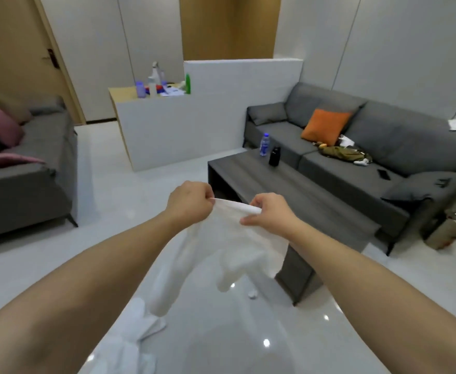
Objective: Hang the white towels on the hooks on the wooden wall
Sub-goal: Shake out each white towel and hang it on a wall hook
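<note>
A white towel (221,247) hangs in front of me, held up by its top edge. My left hand (189,202) pinches that edge at its left end. My right hand (268,213) pinches it at the right end, so a short stretch of hem runs between the two hands. The rest of the towel droops in folds toward the glossy floor. More white cloth (129,344) lies low at the bottom of the view, under my left forearm. A wooden wall panel (228,25) stands at the back of the room; no hooks show on it.
A dark grey coffee table (316,193) with a water bottle (264,144) and a black jar (274,156) stands right behind the towel. A grey sofa (370,157) fills the right, another sofa (27,168) the left. A white counter (178,130) with bottles stands ahead.
</note>
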A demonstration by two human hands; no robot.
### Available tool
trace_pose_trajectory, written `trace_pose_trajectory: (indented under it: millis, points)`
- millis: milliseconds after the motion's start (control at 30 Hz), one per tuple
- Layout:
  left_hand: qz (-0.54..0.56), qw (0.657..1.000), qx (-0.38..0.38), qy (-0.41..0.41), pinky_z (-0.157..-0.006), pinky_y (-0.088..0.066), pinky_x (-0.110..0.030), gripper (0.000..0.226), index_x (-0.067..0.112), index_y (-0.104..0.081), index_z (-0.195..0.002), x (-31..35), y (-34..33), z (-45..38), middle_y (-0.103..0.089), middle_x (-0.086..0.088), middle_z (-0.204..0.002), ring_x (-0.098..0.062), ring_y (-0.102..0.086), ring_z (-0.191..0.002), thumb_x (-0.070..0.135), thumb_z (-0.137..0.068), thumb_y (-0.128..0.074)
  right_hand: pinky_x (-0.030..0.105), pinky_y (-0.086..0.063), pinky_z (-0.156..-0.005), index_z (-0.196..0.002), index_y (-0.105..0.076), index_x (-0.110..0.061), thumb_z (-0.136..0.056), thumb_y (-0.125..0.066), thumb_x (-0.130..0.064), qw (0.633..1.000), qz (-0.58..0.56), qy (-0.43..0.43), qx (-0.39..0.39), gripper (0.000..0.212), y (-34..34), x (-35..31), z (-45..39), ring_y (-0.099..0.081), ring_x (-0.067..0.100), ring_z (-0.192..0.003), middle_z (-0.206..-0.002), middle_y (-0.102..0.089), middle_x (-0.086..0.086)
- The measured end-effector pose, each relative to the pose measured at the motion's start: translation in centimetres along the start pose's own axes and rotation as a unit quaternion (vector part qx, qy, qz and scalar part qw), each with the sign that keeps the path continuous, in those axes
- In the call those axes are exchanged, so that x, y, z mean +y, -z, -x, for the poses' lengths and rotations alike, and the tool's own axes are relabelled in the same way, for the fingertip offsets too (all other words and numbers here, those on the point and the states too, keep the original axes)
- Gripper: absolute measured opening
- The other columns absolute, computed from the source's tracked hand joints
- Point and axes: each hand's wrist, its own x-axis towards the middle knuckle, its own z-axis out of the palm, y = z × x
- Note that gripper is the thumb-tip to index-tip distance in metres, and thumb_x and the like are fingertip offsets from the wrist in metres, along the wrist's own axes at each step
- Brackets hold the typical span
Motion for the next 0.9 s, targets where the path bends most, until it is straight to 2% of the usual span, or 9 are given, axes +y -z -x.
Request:
trace_pose_trajectory:
  millis: [100,233,267,367,433,533,667,767,900]
  points:
    - [-0.016,0.999,0.014,-0.045,-0.069,-0.042,-0.029,0.014,0.027,-0.067,-0.086,4.3,0.1,-2.5,-0.063,0.004,-0.087,-0.023,-0.058,-0.084,0.028,-0.087,-0.053,0.026,-0.038,-0.051,-0.065,-0.056,-0.027,-0.082,-0.073,-0.031,0.990,0.126,-0.046,0.032,0.024,3.2,3.5,0.5,-0.059,0.018,-0.071,-0.072,-0.060,-0.005]
    - [-0.018,0.999,-0.001,-0.038,-0.067,-0.041,-0.030,0.008,0.026,-0.063,-0.085,6.9,-0.6,-5.4,-0.064,0.001,-0.090,-0.024,-0.058,-0.085,0.027,-0.085,-0.054,0.027,-0.039,-0.054,-0.078,-0.067,-0.024,-0.090,-0.059,-0.020,0.978,0.138,-0.123,0.093,0.016,6.9,7.8,1.4,-0.060,0.022,-0.076,-0.074,-0.063,-0.002]
    - [-0.007,0.998,-0.032,-0.048,-0.067,-0.044,-0.031,0.005,0.027,-0.061,-0.085,7.6,-1.1,-6.0,-0.064,0.002,-0.091,-0.023,-0.059,-0.086,0.032,-0.084,-0.059,0.029,-0.043,-0.057,-0.079,-0.069,-0.022,-0.090,-0.057,-0.017,0.979,0.126,-0.120,0.102,0.017,7.7,8.3,1.4,-0.061,0.022,-0.079,-0.076,-0.064,-0.001]
    - [0.068,0.971,-0.174,-0.151,-0.072,-0.051,-0.032,0.043,0.031,-0.055,-0.102,12.0,-4.1,-6.8,-0.059,0.011,-0.097,-0.012,-0.058,-0.088,0.050,-0.071,-0.077,0.035,-0.055,-0.071,-0.084,-0.074,-0.027,-0.087,-0.060,-0.013,0.986,0.063,-0.083,0.131,0.019,9.3,7.7,0.1,-0.062,0.017,-0.083,-0.086,-0.069,-0.003]
    - [0.118,0.949,-0.203,-0.208,-0.076,-0.052,-0.031,0.050,0.032,-0.055,-0.114,15.6,-6.4,-7.5,-0.060,0.013,-0.101,-0.009,-0.059,-0.091,0.045,-0.072,-0.081,0.036,-0.055,-0.070,-0.083,-0.073,-0.030,-0.082,-0.067,-0.016,0.986,0.063,-0.061,0.140,0.015,10.2,7.1,-1.3,-0.061,0.015,-0.083,-0.087,-0.069,-0.006]
    - [0.129,0.943,-0.190,-0.240,-0.081,-0.055,-0.038,0.026,0.025,-0.065,-0.107,19.1,-8.7,-10.3,-0.067,0.006,-0.096,-0.012,-0.063,-0.088,0.031,-0.083,-0.074,0.038,-0.056,-0.069,-0.078,-0.068,-0.028,-0.076,-0.073,-0.020,0.983,0.101,-0.076,0.131,0.010,12.0,8.5,-3.3,-0.061,0.017,-0.081,-0.084,-0.066,-0.005]
    - [0.097,0.944,-0.187,-0.254,-0.073,-0.050,-0.032,0.002,0.024,-0.063,-0.092,20.5,-9.8,-15.7,-0.062,0.002,-0.090,-0.017,-0.060,-0.088,0.024,-0.092,-0.064,0.034,-0.054,-0.066,-0.085,-0.071,-0.023,-0.080,-0.076,-0.030,0.962,0.191,-0.179,0.082,0.010,15.5,14.3,-4.1,-0.065,0.018,-0.080,-0.083,-0.068,-0.002]
    - [0.121,0.935,-0.214,-0.255,-0.082,-0.052,-0.036,0.012,0.020,-0.065,-0.104,22.5,-10.6,-19.3,-0.063,-0.001,-0.099,-0.019,-0.059,-0.093,0.024,-0.093,-0.061,0.030,-0.051,-0.061,-0.076,-0.073,-0.024,-0.084,-0.073,-0.031,0.961,0.092,-0.219,0.140,0.010,18.0,17.4,-4.3,-0.064,0.013,-0.075,-0.075,-0.068,-0.005]
    - [0.131,0.889,-0.302,-0.317,-0.077,-0.052,-0.031,0.019,0.024,-0.063,-0.105,27.3,-12.7,-21.3,-0.064,0.002,-0.099,-0.013,-0.061,-0.090,0.032,-0.088,-0.067,0.014,-0.041,-0.052,-0.068,-0.072,-0.027,-0.079,-0.076,-0.022,0.948,-0.053,-0.181,0.256,0.013,21.2,17.6,-6.4,-0.060,-0.001,-0.064,-0.061,-0.066,-0.013]
